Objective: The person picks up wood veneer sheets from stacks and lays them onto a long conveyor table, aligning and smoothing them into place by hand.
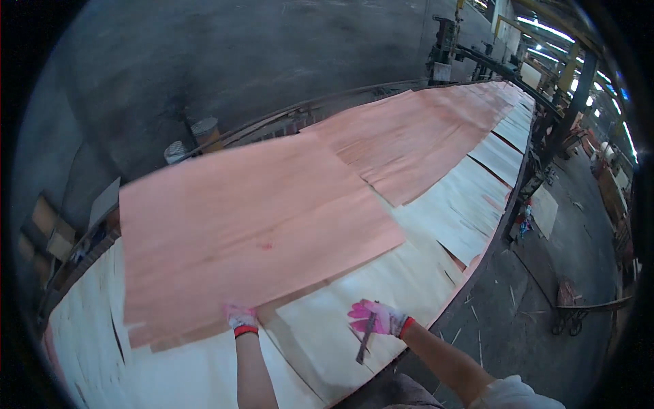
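A large pink veneer sheet (252, 204) lies over pale cream sheets (82, 307), its far edge slightly blurred. My left hand (242, 317), in a pink-and-white glove, grips its near edge, fingertips partly hidden. My right hand (378, 317), gloved alike, holds a flat, dark, narrow strip-like tool (365, 341) slanting down over the cream sheets. Farther along, another pink sheet (429, 136) covers part of the long layered row, with split white sheets (463, 211) along its right side.
Buckets (204, 127) and boards (53, 225) sit beside the grey wall at left. Dark machinery with posts and a beam (504, 68) stands at the far end and right. A concrete floor (572, 238) with scraps and a loose board (543, 211) runs along the right.
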`<action>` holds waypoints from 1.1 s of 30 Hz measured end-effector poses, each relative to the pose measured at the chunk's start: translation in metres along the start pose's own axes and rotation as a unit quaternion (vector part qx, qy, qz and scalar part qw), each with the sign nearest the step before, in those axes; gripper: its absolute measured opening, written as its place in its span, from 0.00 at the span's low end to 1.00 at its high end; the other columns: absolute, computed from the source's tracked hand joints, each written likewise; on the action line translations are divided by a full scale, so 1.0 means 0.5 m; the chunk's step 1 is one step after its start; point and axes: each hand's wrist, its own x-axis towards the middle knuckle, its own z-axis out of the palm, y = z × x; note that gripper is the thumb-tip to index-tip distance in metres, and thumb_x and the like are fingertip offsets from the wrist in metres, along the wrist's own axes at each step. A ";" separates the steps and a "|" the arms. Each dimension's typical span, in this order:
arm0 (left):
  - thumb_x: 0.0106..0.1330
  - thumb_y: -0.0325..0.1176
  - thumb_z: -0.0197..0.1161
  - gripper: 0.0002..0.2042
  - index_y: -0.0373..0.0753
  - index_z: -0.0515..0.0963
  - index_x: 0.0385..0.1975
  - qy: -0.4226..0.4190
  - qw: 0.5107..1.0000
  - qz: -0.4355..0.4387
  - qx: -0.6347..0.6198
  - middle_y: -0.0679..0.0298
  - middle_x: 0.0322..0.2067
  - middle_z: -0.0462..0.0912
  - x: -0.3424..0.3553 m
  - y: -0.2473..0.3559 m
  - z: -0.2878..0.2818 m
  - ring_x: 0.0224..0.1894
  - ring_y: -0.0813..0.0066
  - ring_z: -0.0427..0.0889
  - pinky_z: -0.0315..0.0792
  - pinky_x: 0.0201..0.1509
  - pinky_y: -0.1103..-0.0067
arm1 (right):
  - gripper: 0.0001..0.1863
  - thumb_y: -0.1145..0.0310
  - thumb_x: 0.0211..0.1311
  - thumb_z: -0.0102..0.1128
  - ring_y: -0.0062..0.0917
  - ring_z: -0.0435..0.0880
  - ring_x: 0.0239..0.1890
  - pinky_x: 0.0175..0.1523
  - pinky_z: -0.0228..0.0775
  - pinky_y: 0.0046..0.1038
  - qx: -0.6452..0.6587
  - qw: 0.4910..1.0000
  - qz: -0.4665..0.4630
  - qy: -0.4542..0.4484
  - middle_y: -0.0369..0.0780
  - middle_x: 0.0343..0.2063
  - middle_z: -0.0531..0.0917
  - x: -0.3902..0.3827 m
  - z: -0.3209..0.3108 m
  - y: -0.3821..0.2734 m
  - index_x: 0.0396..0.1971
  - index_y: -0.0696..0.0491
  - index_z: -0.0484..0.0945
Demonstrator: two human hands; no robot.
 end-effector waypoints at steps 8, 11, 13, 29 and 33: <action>0.64 0.43 0.53 0.15 0.41 0.74 0.45 0.126 0.975 -0.085 -0.162 0.62 0.45 0.79 -0.088 0.001 -0.018 0.46 0.64 0.78 0.74 0.48 0.70 | 0.21 0.56 0.60 0.60 0.30 0.80 0.33 0.34 0.73 0.31 0.199 0.940 -0.245 0.131 0.42 0.37 0.79 0.200 0.027 -0.223 0.45 0.56 0.70; 0.62 0.40 0.58 0.13 0.40 0.75 0.42 0.070 0.991 -0.047 -0.101 0.63 0.40 0.81 -0.101 0.022 -0.036 0.42 0.68 0.79 0.75 0.45 0.77 | 0.17 0.60 0.58 0.63 0.26 0.77 0.24 0.27 0.69 0.28 -0.015 0.884 -0.310 0.350 0.40 0.29 0.79 0.212 0.083 -0.244 0.36 0.59 0.72; 0.62 0.40 0.58 0.13 0.39 0.76 0.42 0.074 0.995 -0.030 -0.054 0.63 0.39 0.81 -0.096 0.031 -0.107 0.42 0.69 0.80 0.75 0.45 0.78 | 0.16 0.63 0.57 0.65 0.23 0.76 0.23 0.28 0.69 0.25 -0.064 0.895 -0.327 0.296 0.39 0.28 0.79 0.181 0.145 -0.247 0.37 0.58 0.73; 0.65 0.43 0.56 0.18 0.36 0.73 0.47 0.083 0.993 0.055 -0.056 0.59 0.45 0.79 -0.079 -0.185 -0.023 0.45 0.66 0.78 0.76 0.48 0.73 | 0.16 0.68 0.58 0.61 0.31 0.81 0.26 0.27 0.78 0.34 0.101 0.961 -0.183 0.183 0.40 0.32 0.80 0.333 -0.152 -0.323 0.43 0.57 0.71; 0.64 0.51 0.55 0.24 0.38 0.71 0.52 -0.123 0.980 0.015 -0.153 0.59 0.52 0.75 -0.055 -0.170 -0.183 0.52 0.66 0.74 0.67 0.59 0.69 | 0.17 0.67 0.58 0.61 0.31 0.81 0.23 0.26 0.78 0.33 0.034 0.965 -0.181 0.188 0.42 0.32 0.81 0.324 -0.134 -0.315 0.43 0.58 0.71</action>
